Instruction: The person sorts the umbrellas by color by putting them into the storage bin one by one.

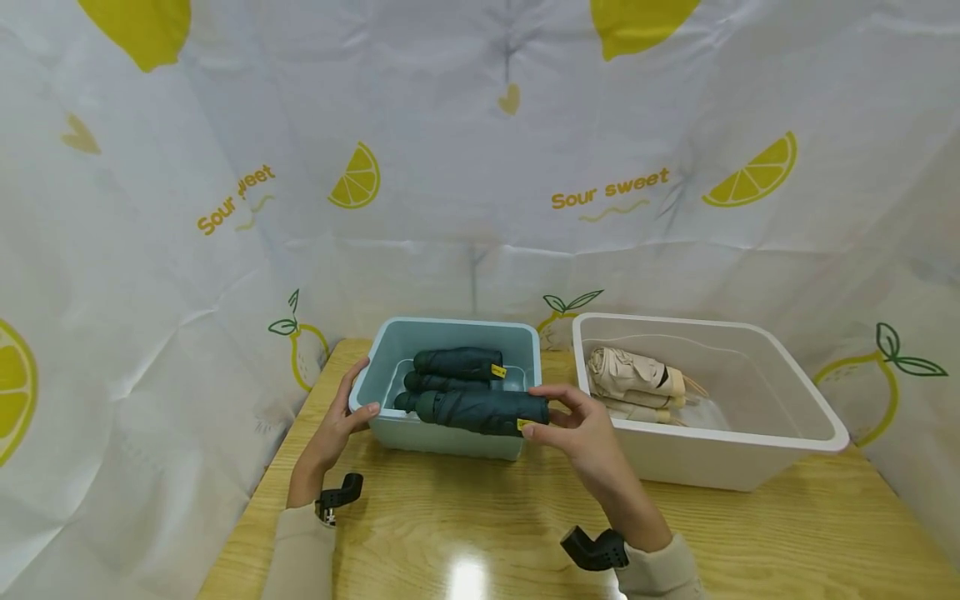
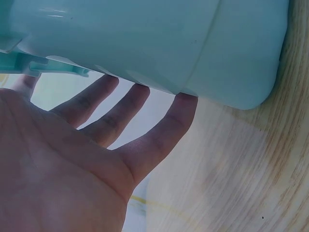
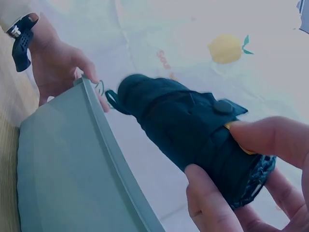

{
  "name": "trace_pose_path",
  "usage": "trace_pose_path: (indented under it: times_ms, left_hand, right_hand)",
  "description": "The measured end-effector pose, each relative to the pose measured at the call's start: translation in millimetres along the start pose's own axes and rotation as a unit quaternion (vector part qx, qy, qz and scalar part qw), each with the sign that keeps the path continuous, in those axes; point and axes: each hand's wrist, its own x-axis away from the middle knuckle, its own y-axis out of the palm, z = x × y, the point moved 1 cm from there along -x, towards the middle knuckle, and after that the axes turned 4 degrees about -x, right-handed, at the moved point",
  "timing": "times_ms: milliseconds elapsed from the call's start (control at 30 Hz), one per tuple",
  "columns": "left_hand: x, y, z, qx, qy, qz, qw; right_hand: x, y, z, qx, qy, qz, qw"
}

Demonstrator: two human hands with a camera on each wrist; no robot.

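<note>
My right hand [image 1: 573, 425] pinches a dark teal folded umbrella [image 1: 472, 411] near the end with a yellow tag, thumb on one side and fingers on the other. The umbrella lies sideways above the front rim of a light blue bin [image 1: 442, 437]; its rounded handle end with a loop points left, as the right wrist view shows. With thumb and fingers spread around the bin's front left corner, my left hand [image 1: 341, 421] holds it, fingertips [image 2: 186, 104] against the outer wall. Inside the bin lie more dark folded umbrellas [image 1: 457, 362], partly hidden by the held one.
To the right stands a larger white bin [image 1: 750, 454] with several beige folded umbrellas [image 1: 630, 375] at its left end. Both bins rest on a wooden table [image 1: 420, 525]. Behind and around hangs a white sheet [image 1: 465, 150] printed with lemons.
</note>
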Motion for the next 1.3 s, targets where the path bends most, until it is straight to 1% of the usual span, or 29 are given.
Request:
trace_pose_path:
  times_ms: [133,233,567,700,833,1033,1300]
  left_hand:
    - [-0.1,-0.3,-1.0,-0.002,-0.002,0.001,1.0000]
    - [-0.6,-0.3,-1.5,-0.001,-0.001,0.002,1.0000]
    - [-1.0,-0.6,-0.6,0.000,-0.002,0.003,1.0000]
    - [-0.9,-0.2,-0.8,0.000,-0.003,0.004,1.0000]
    - [-0.9,0.4,-1.3,-0.003,-0.007,0.006,1.0000]
    - [-0.9,0.9,-0.2,-0.006,-0.008,0.007,0.9999]
    - [-0.1,0.7,0.8,-0.002,-0.005,0.005,1.0000]
  right_hand:
    - [-6.6,2,-3,0.004,0.018,0.025,0.9995]
    - [-13.2,4,-6,0.015,0.025,0.034,0.9990]
    - [-43.5,10,-11,0.060,0.048,0.023,0.9968]
    - [-59.0,16,-8,0.035,0.049,0.012,0.9981]
    - [-72.3,23,-5,0.001,0.056,0.013,0.9984]
    - [-89.0,30,2,-0.004,0.084,0.024,0.9962]
    - [-101.3,41,12,-0.001,0.100,0.024,0.9947]
